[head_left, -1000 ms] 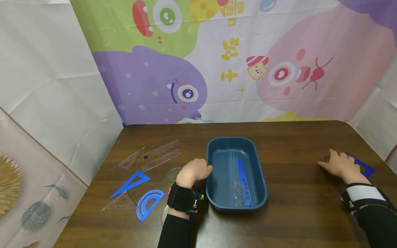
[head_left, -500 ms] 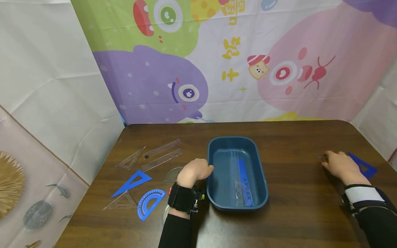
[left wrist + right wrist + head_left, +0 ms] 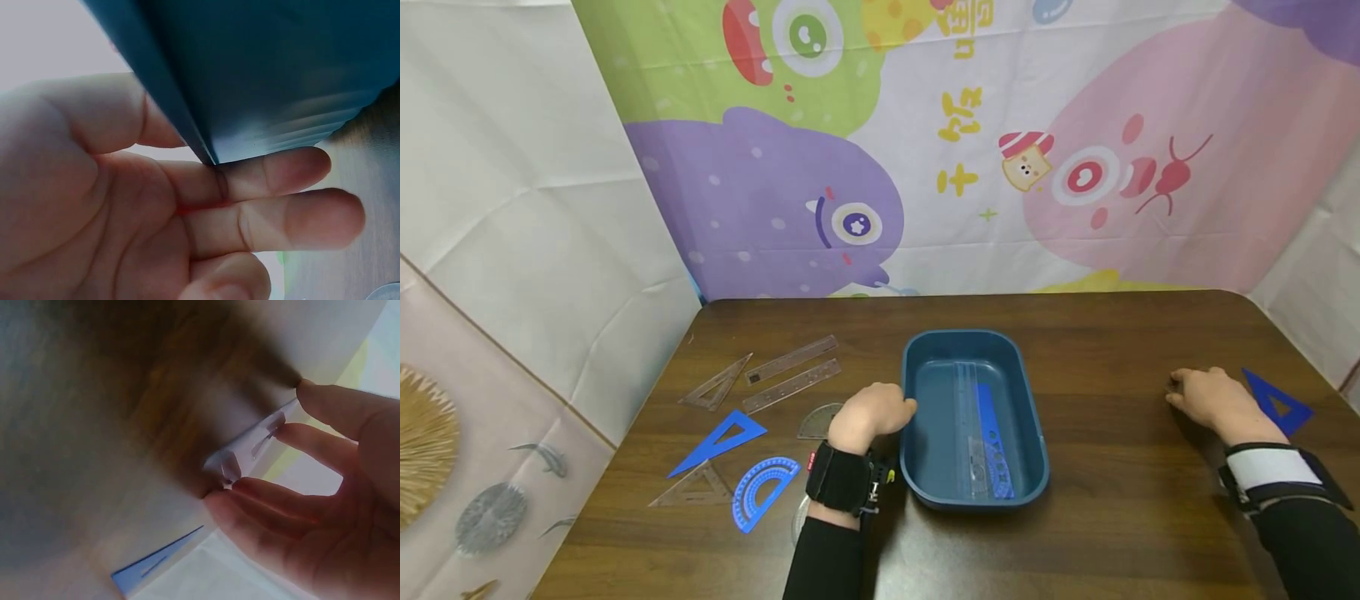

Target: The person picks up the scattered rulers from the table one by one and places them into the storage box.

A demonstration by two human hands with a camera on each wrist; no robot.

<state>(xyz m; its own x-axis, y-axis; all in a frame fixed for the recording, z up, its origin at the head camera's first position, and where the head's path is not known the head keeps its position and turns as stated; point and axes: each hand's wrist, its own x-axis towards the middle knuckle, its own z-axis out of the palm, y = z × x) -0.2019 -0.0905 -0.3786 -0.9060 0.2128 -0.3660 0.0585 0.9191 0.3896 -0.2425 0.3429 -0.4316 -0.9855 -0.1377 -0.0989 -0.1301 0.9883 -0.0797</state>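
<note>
My left hand (image 3: 871,412) grips the left rim of a deep blue plastic box (image 3: 1036,450), thumb over the rim and fingers against the outer wall (image 3: 281,75). Inside the box lie a clear ruler (image 3: 964,408) and a blue ruler with holes (image 3: 992,442), side by side. Far to the right, my right hand (image 3: 1213,402) is down at the table with curled fingers. Thumb and fingers close round a thin clear plastic piece (image 3: 231,465), apparently a set square, mostly hidden from the head view. Just right of this hand is a blue set square (image 3: 1273,400).
Left of the box lie two clear rulers (image 3: 792,387), a clear set square (image 3: 717,383), a blue set square (image 3: 718,442), another clear set square (image 3: 696,487), a blue protractor (image 3: 748,496) and a clear protractor (image 3: 817,423). A patterned cloth (image 3: 955,250) hangs behind the table.
The right hand has drawn its fingers in over the clear piece and shifted slightly left, uncovering more of the blue set square. The left hand and the box stay in place.
</note>
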